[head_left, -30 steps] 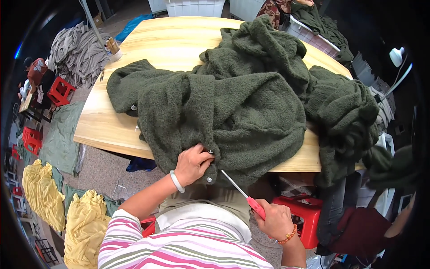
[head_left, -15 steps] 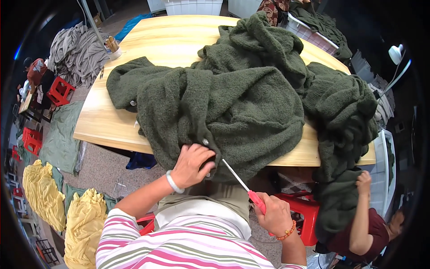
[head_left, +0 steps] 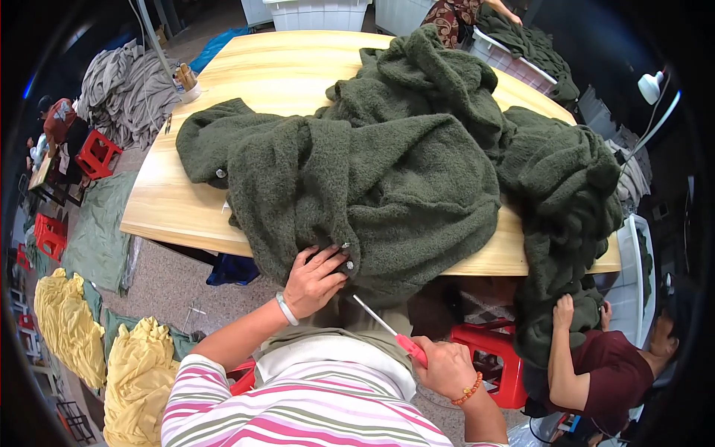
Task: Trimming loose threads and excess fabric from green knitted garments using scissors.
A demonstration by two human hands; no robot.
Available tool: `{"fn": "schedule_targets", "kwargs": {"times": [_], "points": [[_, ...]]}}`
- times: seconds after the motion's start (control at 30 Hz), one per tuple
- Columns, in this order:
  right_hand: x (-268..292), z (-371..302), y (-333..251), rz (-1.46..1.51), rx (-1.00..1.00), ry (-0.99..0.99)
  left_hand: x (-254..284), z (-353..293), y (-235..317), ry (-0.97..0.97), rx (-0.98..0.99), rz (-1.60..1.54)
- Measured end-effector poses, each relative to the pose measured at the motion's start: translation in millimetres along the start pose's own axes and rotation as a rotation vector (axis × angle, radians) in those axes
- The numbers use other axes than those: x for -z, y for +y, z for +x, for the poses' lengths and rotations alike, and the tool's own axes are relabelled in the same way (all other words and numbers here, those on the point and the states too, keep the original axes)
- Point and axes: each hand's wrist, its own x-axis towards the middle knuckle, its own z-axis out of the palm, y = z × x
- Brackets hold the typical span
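Observation:
A dark green fleecy garment (head_left: 406, 167) lies bunched over the table's near edge. My left hand (head_left: 313, 284) holds its front edge, fingers over the fabric, beside two small shiny buttons (head_left: 350, 265). Another button (head_left: 221, 173) shows farther left on the cloth. To the right, my right hand (head_left: 449, 367) is closed round the pinkish-red handle of a screwdriver-like tool (head_left: 383, 323) with a thin pale shaft. The tip points up and left, below the buttons and apart from them.
More green cloth (head_left: 555, 175) drapes off the wooden table (head_left: 290, 63) at right, handled by a co-worker (head_left: 607, 372). A red stool (head_left: 495, 361) stands below. Yellow cloth piles (head_left: 138, 380) lie on the left floor. Another person's arm reaches a bin (head_left: 514, 63) at far right.
The tool has drawn back toward me, its tip leaving the cloth edge. My left hand has shifted slightly down with its fingers straighter; a second button now shows. The co-worker has moved left.

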Motion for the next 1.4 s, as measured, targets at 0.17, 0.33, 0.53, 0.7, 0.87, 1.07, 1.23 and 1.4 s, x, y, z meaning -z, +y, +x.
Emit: {"fn": "schedule_targets", "kwargs": {"times": [0.17, 0.33, 0.53, 0.7, 0.87, 1.07, 1.23, 1.4], "points": [[-1, -4, -3, -0.005, -0.02, 0.028, 2, -1, 4, -0.096, 0.054, -0.045], [-5, -5, 2, -0.003, -0.049, 0.113, 6, -31, 22, -0.039, -0.13, 0.192], [-10, -5, 7, 0.03, -0.043, 0.117, 0, -59, 48, -0.305, 0.944, -1.05], [-11, -5, 7, 0.009, -0.009, 0.029, -25, -48, 37, 0.107, 1.388, -2.0], [-2, -12, 7, 0.036, 0.007, 0.0, -39, -62, 32, 0.271, 1.3, -1.964], [-11, -13, 8, 0.046, 0.013, 0.081, -16, -94, 15, 0.085, 1.463, -1.813], [-14, -6, 7, 0.042, 0.037, 0.105, -2, -122, 5, 0.51, 1.467, -2.058], [-9, 4, 0, -0.006, 0.061, 0.027, 4, -116, 10, 0.393, 1.314, -1.794]]}}
